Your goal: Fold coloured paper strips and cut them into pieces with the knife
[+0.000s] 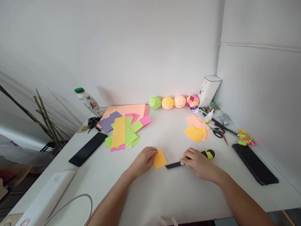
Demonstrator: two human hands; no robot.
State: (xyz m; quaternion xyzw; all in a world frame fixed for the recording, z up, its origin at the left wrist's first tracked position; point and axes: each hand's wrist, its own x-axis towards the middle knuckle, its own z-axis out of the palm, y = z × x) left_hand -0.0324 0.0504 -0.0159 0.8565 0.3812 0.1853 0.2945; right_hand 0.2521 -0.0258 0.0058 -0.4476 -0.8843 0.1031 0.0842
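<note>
My left hand is closed in a pinch on a small orange paper piece lying on the white table. My right hand is wrapped round a black and yellow utility knife. The knife's dark blade end points left, right beside the orange paper. Both hands rest on the table near its middle front.
Coloured paper sheets lie at the back left, cut orange pieces at the back right. Several paper balls line the wall. Scissors, pens, a glue bottle, two black phones, a bottle, keys and a white box surround them.
</note>
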